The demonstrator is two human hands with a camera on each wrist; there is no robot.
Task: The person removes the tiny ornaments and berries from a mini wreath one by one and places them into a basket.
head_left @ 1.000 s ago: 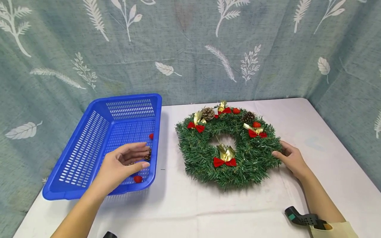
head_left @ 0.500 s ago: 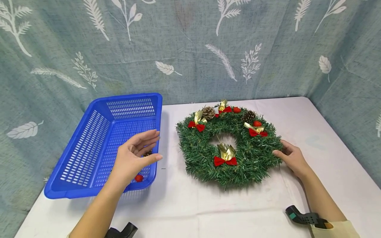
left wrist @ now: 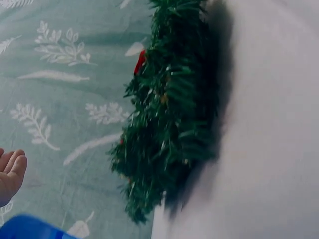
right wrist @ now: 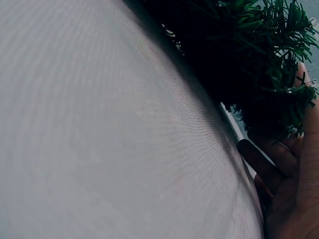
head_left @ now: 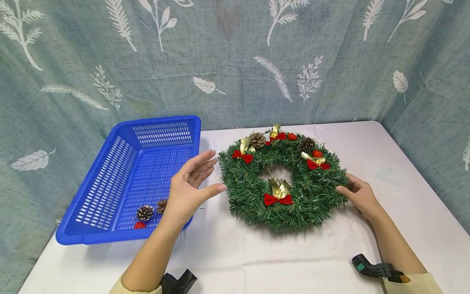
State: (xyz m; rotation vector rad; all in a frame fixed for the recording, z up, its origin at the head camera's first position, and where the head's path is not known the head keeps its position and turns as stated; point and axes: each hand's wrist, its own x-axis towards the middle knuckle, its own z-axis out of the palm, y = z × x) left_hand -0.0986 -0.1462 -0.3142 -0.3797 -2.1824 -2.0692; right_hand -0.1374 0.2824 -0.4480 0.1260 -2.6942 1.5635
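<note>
A green Christmas wreath (head_left: 249,192) lies on the white table, decorated with red bows with gold ribbon, pinecones and red berries. My left hand (head_left: 189,188) is beside the wreath's left edge, thumb and fingers spread apart with nothing between them. Its fingertips are at the left border of the left wrist view, a gap away from the wreath (left wrist: 169,114). At the opposite side, my right hand (head_left: 361,198) holds the wreath's right edge, thumb on top. In the right wrist view its fingers (right wrist: 269,164) reach in under the branches (right wrist: 279,84).
To the left stands a blue plastic basket (head_left: 92,179). Inside it are a pinecone (head_left: 145,212), a red berry (head_left: 139,225) and another brown cone (head_left: 162,206), partly hidden by the left forearm. A patterned curtain (head_left: 227,98) hangs behind the table (head_left: 264,269).
My left hand has moved right, from above the basket to the wreath's left side, staying open. The pinecones in the basket have come into sight. My right hand and the wreath stay in place.
</note>
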